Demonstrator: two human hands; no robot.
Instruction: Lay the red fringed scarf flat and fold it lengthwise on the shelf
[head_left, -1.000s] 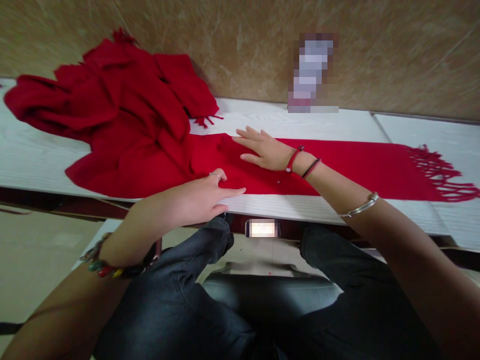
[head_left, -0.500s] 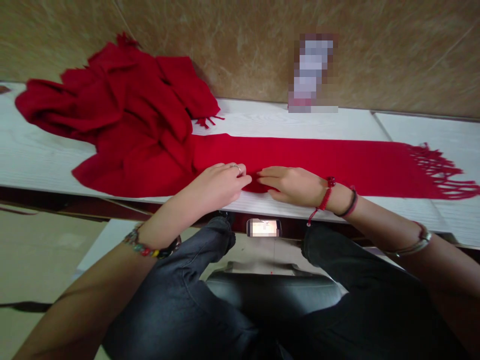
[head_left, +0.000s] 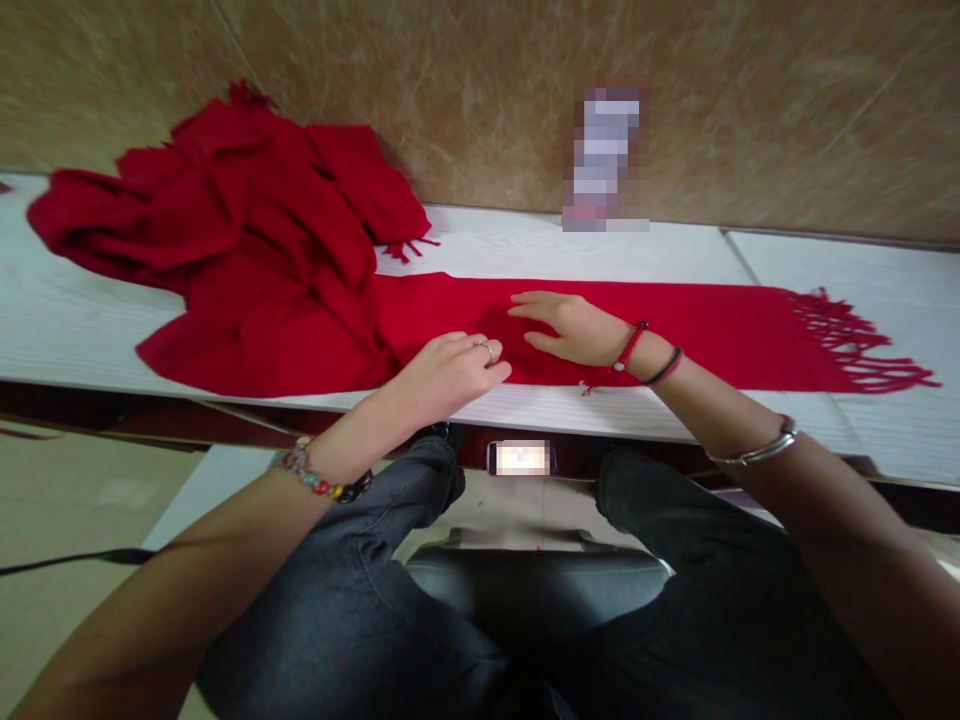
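A long red scarf (head_left: pixel 712 320) lies stretched across the white table (head_left: pixel 525 245), its fringed end (head_left: pixel 855 340) at the right. The scarf's other part is bunched in a heap (head_left: pixel 240 240) at the left. My left hand (head_left: pixel 450 370) rests at the scarf's near edge with fingers curled, pinching the cloth. My right hand (head_left: pixel 570 325) lies flat on the scarf just right of it, fingers stretched out and pointing left. Both wrists wear bracelets.
A blurred upright object (head_left: pixel 604 160) stands at the back of the table against the brown marbled wall (head_left: pixel 750 100). My legs in dark jeans are below the table's near edge. A seam splits the tabletop at the right.
My right hand has slid from the scarf's near edge up onto its middle and flattened. The left hand has stayed at the near edge.
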